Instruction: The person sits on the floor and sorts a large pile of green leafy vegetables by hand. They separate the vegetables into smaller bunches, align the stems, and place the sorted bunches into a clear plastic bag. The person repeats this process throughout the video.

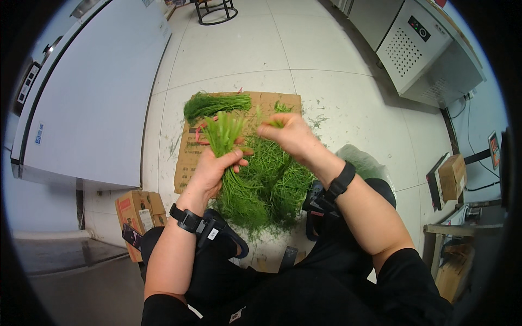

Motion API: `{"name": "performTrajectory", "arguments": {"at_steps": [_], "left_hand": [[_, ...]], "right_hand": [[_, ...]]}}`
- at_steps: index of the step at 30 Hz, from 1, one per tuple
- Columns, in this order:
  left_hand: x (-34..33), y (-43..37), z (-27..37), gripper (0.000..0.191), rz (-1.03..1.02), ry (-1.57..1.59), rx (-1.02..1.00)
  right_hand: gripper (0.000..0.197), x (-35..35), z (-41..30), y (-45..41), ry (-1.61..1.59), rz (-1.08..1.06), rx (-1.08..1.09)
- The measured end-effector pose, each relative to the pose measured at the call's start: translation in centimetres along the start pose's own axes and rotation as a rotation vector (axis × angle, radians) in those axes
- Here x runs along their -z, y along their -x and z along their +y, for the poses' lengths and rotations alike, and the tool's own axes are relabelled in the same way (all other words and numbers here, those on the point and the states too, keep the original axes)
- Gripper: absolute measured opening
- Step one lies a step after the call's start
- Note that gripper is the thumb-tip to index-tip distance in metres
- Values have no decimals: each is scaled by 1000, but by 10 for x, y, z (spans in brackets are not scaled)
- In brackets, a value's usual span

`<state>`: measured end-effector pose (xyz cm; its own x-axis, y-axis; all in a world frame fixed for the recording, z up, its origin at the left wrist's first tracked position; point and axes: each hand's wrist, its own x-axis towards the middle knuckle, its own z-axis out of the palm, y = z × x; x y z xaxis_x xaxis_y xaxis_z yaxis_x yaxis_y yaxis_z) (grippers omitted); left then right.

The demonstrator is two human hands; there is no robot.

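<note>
My left hand (pixel 222 165) is closed around a bunch of feathery green herbs, probably dill or fennel (pixel 222 132), with the pale stem ends pointing up and the fronds hanging down. To its right, my right hand (pixel 281 126) pinches a small bit of green stem and is slightly blurred. Below both hands lies a loose heap of the same greens (pixel 281 179), partly on a flattened cardboard sheet (pixel 183 171). Another bundle (pixel 220 102) rests at the sheet's upper left. A red tie (pixel 200 134) lies beside the held stems, and a few short green pieces (pixel 282 107) sit at upper right.
A clear plastic bag (pixel 359 159) lies by my right knee. A cardboard box (pixel 136 208) with a phone (pixel 131 236) against it stands left. A white chest-like appliance (pixel 94 93) and a steel cabinet (pixel 424 53) flank the tiled floor. A black stool (pixel 216 18) stands at the top.
</note>
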<state>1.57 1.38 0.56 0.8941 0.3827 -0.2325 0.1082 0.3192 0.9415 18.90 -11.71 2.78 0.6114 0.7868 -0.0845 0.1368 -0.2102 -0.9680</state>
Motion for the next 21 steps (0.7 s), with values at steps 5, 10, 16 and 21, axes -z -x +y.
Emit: {"name": "performTrajectory", "arguments": {"at_steps": [5, 10, 16, 21], "left_hand": [[31, -14, -4, 28, 328, 81, -107], [45, -10, -3, 27, 527, 134, -149], [55, -9, 2, 20, 634, 132, -181], [69, -9, 5, 21, 662, 74, -220]], "right_hand": [[23, 53, -5, -15, -140, 175, -19], [10, 75, -17, -10, -421, 270, -62], [11, 90, -19, -10, -467, 403, -43], [11, 99, -17, -11, -498, 457, -6]]}}
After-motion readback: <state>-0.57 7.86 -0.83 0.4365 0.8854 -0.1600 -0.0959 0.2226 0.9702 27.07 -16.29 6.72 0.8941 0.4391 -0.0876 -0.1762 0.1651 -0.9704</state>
